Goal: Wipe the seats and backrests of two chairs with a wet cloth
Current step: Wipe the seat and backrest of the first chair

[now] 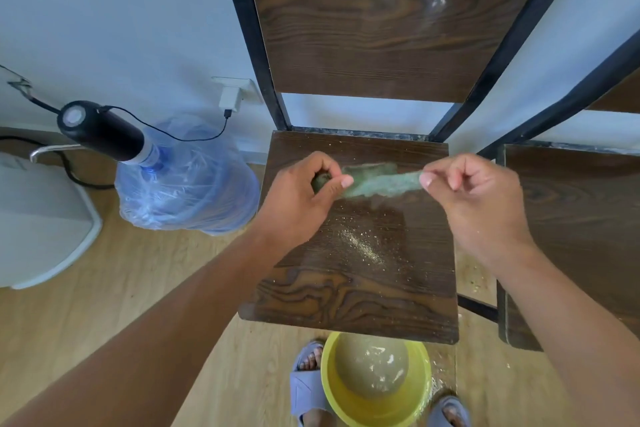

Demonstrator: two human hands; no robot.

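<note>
A green cloth [377,184] is held stretched between two bare hands above the rear half of a dark wood-grain chair seat [349,288]. The left hand [298,198] is closed around the cloth's left end, with part of the fabric bunched inside its grip; the right hand [474,198] pinches the right end between thumb and fingers. The cloth is blurred, and whether it touches the seat cannot be told. Pale crumbs or dust are scattered over the middle of the seat, in a streak running toward its front edge, and finer specks lie near its rear edge. The chair's backrest [391,21], of the same dark wood set in a black metal frame, rises behind the seat and carries a pale smudge near its upper right. A second chair [571,218] of the same kind stands just beside the first, on the right, and is only partly in view. On the wooden floor [86,315], just before the seat's front edge, a yellow basin [375,385] of cloudy water sits between two feet in grey-blue slides. To the left of the chair stands a large blue water bottle [187,180] wrapped in plastic film, topped by a black pump whose cable leads to a white charger [231,97] in a wall socket.
</note>
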